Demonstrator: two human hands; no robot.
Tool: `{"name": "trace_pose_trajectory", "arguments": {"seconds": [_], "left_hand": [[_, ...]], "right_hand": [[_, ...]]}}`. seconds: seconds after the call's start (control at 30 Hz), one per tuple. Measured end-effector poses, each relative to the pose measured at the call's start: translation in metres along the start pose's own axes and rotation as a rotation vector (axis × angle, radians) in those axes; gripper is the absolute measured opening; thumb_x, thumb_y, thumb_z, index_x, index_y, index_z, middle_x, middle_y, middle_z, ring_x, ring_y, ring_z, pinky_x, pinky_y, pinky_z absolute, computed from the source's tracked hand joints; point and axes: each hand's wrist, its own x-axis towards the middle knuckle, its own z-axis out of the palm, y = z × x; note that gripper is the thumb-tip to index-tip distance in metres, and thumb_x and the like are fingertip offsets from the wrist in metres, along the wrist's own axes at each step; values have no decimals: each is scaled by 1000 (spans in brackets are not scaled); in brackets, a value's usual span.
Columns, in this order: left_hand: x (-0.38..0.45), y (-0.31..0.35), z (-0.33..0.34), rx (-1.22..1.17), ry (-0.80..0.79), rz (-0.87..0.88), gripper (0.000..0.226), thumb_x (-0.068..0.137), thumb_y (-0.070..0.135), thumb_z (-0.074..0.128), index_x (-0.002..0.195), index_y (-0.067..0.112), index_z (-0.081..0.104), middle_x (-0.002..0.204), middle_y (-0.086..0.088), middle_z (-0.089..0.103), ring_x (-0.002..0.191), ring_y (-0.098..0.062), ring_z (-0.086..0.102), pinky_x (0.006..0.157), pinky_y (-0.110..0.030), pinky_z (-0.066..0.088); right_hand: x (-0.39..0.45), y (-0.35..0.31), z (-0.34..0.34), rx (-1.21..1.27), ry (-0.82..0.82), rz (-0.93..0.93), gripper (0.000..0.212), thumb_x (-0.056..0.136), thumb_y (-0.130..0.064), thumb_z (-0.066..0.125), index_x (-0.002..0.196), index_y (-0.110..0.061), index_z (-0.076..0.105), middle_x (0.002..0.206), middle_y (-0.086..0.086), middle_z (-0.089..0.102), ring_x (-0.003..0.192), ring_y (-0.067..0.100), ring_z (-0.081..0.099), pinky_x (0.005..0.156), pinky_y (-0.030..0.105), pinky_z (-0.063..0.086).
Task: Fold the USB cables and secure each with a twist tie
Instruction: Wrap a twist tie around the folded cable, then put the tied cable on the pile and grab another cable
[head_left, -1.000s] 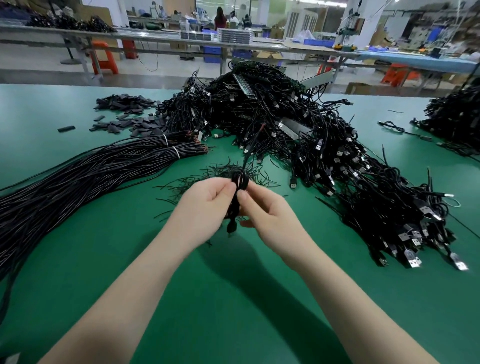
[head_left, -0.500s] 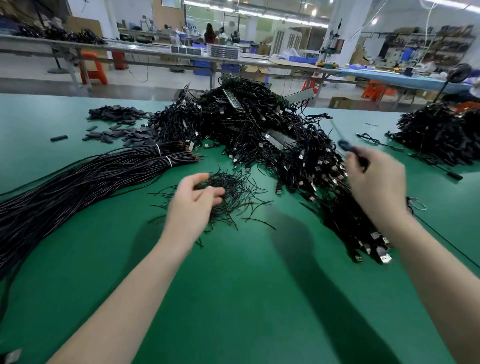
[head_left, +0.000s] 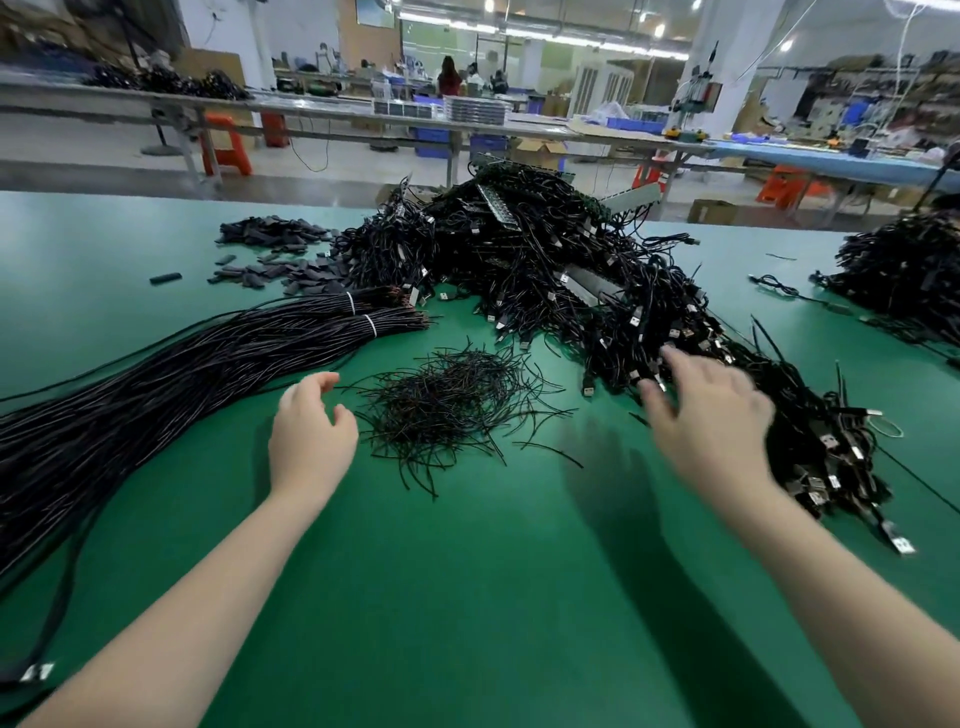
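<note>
Hands are reaching forward over the green bench (head_left: 467, 597): the left hand (head_left: 311, 436), loosely curled and holding nothing, is hovering just left of the ties (head_left: 447, 405); the right hand (head_left: 711, 421), blurred, fingers spread and holding nothing, is hanging over the near edge of the cables (head_left: 571, 280). Farther left, a banded bundle (head_left: 208, 358) is lying along the bench. Another heap (head_left: 904, 270) is sitting far right.
</note>
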Motion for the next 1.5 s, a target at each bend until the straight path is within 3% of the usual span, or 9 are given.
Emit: {"name": "trace_pose_trajectory", "arguments": {"seconds": [0.17,0.33,0.5,0.73,0.87,1.0,1.13,1.3,1.5], "left_hand": [[63,-25,-32,495,75,77,43,95,9,50,138,10,50,138,-16,51,119,-36,50,96,-49,43],[97,-57,-72,928,-171,169,30,95,28,61,124,22,64,123,-6,63,111,-33,57,78,-40,51],[105,-59,-87,545,-113,11,15,80,42,77,81,30,68,89,1,69,88,-26,59,72,-34,49],[119,-12,-137,-166,360,103,45,84,58,60,107,20,67,73,10,71,54,1,56,69,-31,50],[67,36,-150,-89,197,496,10,88,56,62,94,53,69,80,44,62,71,14,62,72,-5,47],[18,46,-131,-6,70,716,18,88,34,71,106,38,68,94,59,49,79,21,57,73,-1,41],[4,29,-124,-17,31,635,27,87,21,71,114,22,71,92,51,57,76,12,61,71,-8,45],[5,5,-149,-34,-195,494,21,93,36,53,101,49,67,61,16,61,49,-1,47,51,-14,36],[16,-5,-163,-185,-409,345,15,91,50,59,90,45,74,55,3,55,50,-9,45,52,-20,37]], "right_hand": [[-51,-58,47,304,-182,-45,36,98,-39,48,127,-21,59,125,0,61,120,23,48,96,39,36],[-55,-55,61,531,-170,90,25,97,-30,51,114,-18,65,106,-3,67,98,23,58,90,43,46],[-56,-50,61,565,-188,80,20,96,-28,53,110,-20,66,95,-9,65,95,25,59,86,44,49],[-57,-56,50,656,-43,122,19,95,-16,55,111,-17,65,102,-10,61,95,14,59,81,25,45],[-54,-116,10,816,-73,-240,53,92,-12,61,141,-25,44,135,-21,38,91,11,63,88,38,54],[-29,-204,-35,720,-180,-678,85,89,-8,64,155,-23,12,160,-17,-5,112,21,60,80,42,54],[14,-241,-74,207,-194,-975,37,100,-36,48,130,-18,59,133,0,52,116,16,56,95,34,51],[74,-184,-134,260,-55,-752,30,99,-35,48,115,-18,66,105,-5,57,94,17,57,90,36,53],[93,-50,-152,238,184,-477,32,93,-37,58,105,-12,73,86,14,68,74,27,58,73,36,48]]}}
